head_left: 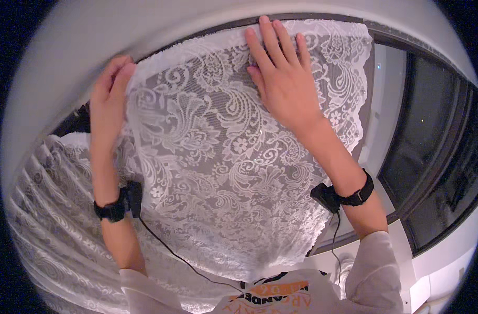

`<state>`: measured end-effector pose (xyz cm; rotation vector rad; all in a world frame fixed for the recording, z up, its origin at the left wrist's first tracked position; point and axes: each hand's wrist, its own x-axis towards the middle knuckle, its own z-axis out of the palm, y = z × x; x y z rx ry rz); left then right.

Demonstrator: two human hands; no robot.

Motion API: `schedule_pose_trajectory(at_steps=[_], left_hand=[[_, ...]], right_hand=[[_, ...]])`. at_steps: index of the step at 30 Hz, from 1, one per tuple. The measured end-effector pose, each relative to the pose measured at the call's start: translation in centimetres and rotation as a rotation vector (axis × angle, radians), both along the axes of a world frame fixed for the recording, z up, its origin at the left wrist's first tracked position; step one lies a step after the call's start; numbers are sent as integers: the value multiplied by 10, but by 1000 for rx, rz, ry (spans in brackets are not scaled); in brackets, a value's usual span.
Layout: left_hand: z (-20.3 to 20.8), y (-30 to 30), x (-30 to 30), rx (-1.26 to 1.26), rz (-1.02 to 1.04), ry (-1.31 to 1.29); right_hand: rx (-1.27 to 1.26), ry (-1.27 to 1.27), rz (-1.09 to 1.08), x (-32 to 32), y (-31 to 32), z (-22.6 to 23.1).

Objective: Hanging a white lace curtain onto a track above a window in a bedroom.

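Note:
A white lace curtain [212,120] with flower and scroll patterns hangs in front of me, its plain top hem lying along a dark frame edge [223,27]. High on the left, my left hand [110,91] pinches the curtain's upper left corner, thumb and fingers closed at the hem. My right hand [288,86] lies flat against the lace near the top, fingers spread, with the longest fingertips reaching the frame edge. Beyond that hand, the scalloped right border of the lace hangs loose.
More gathered lace [55,209] falls in folds at the lower left. Dark-framed window panes [427,120] stand on the right. A pale wall or ceiling surface [144,26] curves above the frame. Black wrist straps [110,211] with thin cables [181,260] are on my forearms.

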<state>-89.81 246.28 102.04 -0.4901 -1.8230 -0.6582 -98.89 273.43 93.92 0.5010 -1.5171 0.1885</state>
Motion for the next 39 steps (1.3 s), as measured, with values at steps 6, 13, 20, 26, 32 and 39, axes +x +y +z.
schedule_pose_trajectory(at_steps=[6, 13, 20, 26, 32, 39], left_hand=[[-15, 12, 48, -154, -231, -88], [-17, 17, 46, 29, -325, 12], [-19, 45, 77, -90, -338, -54], [-5, 20, 60, -16, -209, -196], [-4, 12, 63, -128, 91, -362], [-22, 0, 66, -350, -90, 64]], right_hand=[[-32, 18, 113, -6, 4, -3], [-34, 43, 189, -10, 5, -2], [-32, 27, 153, -5, 7, -2], [-106, 137, 269, -3, 14, 19], [-14, 191, 375, -10, 26, 41], [-5, 90, 621, -5, 40, 49]])
